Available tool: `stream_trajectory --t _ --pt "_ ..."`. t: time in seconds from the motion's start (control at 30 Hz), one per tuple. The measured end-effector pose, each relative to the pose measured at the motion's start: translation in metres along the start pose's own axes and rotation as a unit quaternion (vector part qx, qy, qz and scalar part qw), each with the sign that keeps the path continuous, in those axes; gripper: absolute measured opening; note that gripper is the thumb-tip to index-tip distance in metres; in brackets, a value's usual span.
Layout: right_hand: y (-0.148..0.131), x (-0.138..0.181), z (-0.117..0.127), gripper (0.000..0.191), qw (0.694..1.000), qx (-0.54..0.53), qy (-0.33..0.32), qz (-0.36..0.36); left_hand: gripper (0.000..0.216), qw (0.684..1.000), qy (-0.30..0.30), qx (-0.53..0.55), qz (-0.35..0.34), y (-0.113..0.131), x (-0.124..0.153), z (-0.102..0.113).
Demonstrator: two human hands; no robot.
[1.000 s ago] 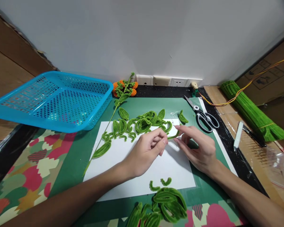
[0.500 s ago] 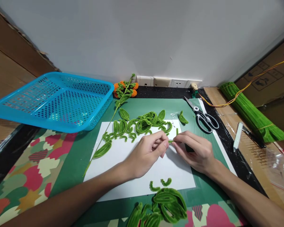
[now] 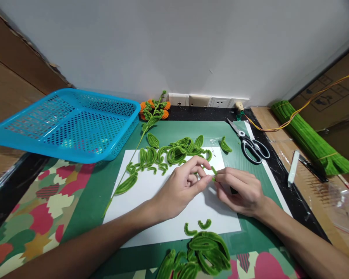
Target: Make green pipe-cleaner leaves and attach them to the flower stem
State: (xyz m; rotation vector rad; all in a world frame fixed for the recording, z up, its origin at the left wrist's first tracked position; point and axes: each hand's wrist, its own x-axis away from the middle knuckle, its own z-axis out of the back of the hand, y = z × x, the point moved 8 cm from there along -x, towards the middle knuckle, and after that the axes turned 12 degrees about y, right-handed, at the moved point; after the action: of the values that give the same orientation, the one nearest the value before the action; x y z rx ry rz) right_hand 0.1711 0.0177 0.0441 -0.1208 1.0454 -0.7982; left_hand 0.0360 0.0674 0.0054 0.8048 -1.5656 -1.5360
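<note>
Over a white sheet of paper [image 3: 151, 205], my left hand [image 3: 182, 190] and my right hand [image 3: 241, 190] meet fingertip to fingertip, both pinched on a short green pipe-cleaner piece [image 3: 213, 170]. Only its small bent tip shows between the fingers. Behind the hands lies a scatter of green pipe-cleaner leaves [image 3: 174, 153]. A second heap of looped green pieces [image 3: 203, 252] sits at the near edge of the paper.
A blue plastic basket [image 3: 66, 124] stands tilted at the left. Black-handled scissors [image 3: 250, 145] lie at the right on the green mat [image 3: 168, 131]. A long stem with orange flowers [image 3: 152, 110] runs from the back; a bundle of green pipe cleaners [image 3: 311, 137] lies far right.
My right hand closed from open fingers to a pinch and drew in against my left hand. The green piece is folded shorter between the fingertips.
</note>
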Motion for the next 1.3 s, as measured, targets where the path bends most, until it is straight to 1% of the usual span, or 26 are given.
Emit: stream_trajectory --t 0.17,0.27,0.37,0.53,0.73,0.97,1.03,1.17,1.3 --pt "0.0012 -0.0017 -0.0009 0.014 1.000 0.006 -0.003 -0.009 0.039 1.000 0.009 0.017 0.000 -0.0007 -0.0008 0.0009" --pt "0.0038 0.0000 -0.0002 0.016 1.000 0.018 0.005 -0.014 0.041 1.000 0.017 0.013 0.009 -0.0031 -0.0022 0.0025" --pt "0.0045 0.0023 -0.0002 0.018 1.000 0.015 0.009 -0.012 0.039 1.000 0.023 0.016 0.011 -0.0035 -0.0031 0.0037" --pt "0.0043 0.0023 0.0004 0.022 1.000 0.004 0.021 -0.009 0.029 0.999 0.034 0.027 0.014 -0.0021 -0.0034 0.0047" --pt "0.0043 0.0011 0.0016 0.027 0.999 -0.001 0.034 -0.005 0.026 0.999 0.028 0.035 0.022 -0.0009 -0.0033 0.0040" --pt "0.0052 0.0029 0.0032 0.029 0.999 -0.021 0.045 -0.018 0.020 0.999 0.025 0.029 0.024 -0.0028 -0.0036 0.0035" --pt "0.0038 0.0017 0.0052 0.028 0.998 -0.037 0.054 -0.015 0.021 0.999 0.026 0.038 0.020 -0.0030 -0.0035 0.0034" --pt "0.0055 -0.0014 0.0058 0.020 0.998 -0.035 0.051 -0.030 0.033 0.997 0.032 0.061 0.016 -0.0019 -0.0034 0.0040" --pt "0.0090 -0.0026 0.0055 0.016 0.998 -0.009 0.050 -0.041 0.031 0.997 0.031 0.065 0.017 0.0009 -0.0033 0.0040"
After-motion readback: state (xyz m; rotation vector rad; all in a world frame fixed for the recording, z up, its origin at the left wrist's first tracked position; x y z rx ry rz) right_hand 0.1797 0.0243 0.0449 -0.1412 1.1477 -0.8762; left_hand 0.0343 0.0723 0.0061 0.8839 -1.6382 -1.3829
